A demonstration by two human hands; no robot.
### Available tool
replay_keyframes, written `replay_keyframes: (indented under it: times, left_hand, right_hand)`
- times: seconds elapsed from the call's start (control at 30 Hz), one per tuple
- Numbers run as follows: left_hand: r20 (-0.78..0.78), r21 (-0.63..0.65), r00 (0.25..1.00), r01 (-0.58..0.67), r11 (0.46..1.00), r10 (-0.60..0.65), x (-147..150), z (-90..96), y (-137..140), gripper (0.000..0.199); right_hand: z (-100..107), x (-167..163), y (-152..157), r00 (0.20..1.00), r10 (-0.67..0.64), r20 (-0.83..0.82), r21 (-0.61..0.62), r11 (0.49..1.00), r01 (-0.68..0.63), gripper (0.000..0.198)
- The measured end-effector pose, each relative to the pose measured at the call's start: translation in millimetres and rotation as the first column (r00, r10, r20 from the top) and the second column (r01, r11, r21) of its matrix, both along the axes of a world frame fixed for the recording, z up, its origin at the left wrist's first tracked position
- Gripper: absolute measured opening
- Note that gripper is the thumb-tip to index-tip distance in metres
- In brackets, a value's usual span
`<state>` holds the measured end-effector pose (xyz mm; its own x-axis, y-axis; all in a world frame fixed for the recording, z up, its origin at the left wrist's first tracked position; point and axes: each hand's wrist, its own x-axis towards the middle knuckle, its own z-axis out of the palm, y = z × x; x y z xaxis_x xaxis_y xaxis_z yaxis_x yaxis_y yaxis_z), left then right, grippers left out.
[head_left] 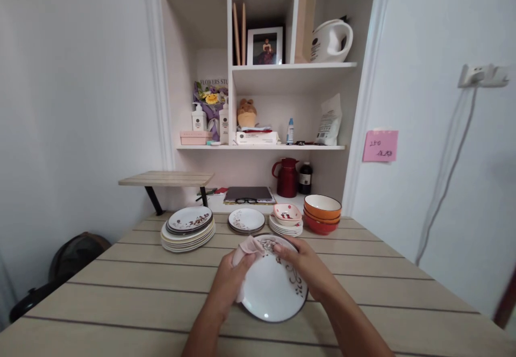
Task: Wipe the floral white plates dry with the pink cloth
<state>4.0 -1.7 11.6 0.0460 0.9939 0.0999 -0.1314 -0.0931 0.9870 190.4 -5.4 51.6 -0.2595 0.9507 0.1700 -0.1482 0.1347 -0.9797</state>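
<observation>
A white plate (272, 287) with a dark rim and brown floral print is held up over the table, its face tilted toward me. My left hand (229, 279) is closed on a pale pink cloth (249, 247), which is folded over the plate's upper left edge. With the thumb on the plate's face, my right hand (304, 263) grips the upper right rim; its other fingers are mostly hidden behind the plate. Just beyond stands a short stack of smaller patterned plates (246, 220).
Along the table's back stand a tall plate stack (188, 230), small dishes (287, 214) on saucers, and stacked orange and red bowls (322, 213). Behind them are a closed laptop (249, 193), glasses and a red jug (287, 178). A raised wooden shelf (167, 178) overhangs the back left.
</observation>
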Motion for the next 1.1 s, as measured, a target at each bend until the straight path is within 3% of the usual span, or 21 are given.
replay_keyframes:
  times: [0.17, 0.37, 0.6, 0.83, 1.1]
  left_hand:
    - [0.217, -0.009, 0.976, 0.032, 0.999, -0.029, 1.2, 4.0, -3.1, 0.055]
    - [0.387, -0.087, 0.917, -0.062, 0.994, 0.091, 11.2, 4.4, -6.5, 0.059]
    - [0.522, -0.092, 0.845, -0.082, 0.992, 0.118, 22.0, 5.8, -8.7, 0.06]
    - [0.653, -0.03, 0.756, -0.036, 0.999, 0.047, 32.8, 12.5, -16.2, 0.066]
    - [0.689, -0.108, 0.719, -0.022, 0.994, 0.091, 32.9, 6.5, -13.9, 0.057]
  right_hand:
    - [-7.8, -12.0, 5.4, 0.982, -0.182, -0.049, 0.1, 0.977, 0.187, 0.036]
    - [-7.4, -18.0, 4.2, 0.949, -0.274, -0.154, 0.172, 0.939, 0.299, 0.039]
    - [-8.3, -20.8, 3.3, 0.922, -0.293, -0.255, 0.149, 0.93, 0.336, 0.041]
    - [-11.8, -30.9, 3.3, 0.84, -0.377, -0.389, 0.058, 0.901, 0.431, 0.048]
    - [-11.5, -42.0, -1.0, 0.778, -0.434, -0.453, -0.019, 0.878, 0.479, 0.056]
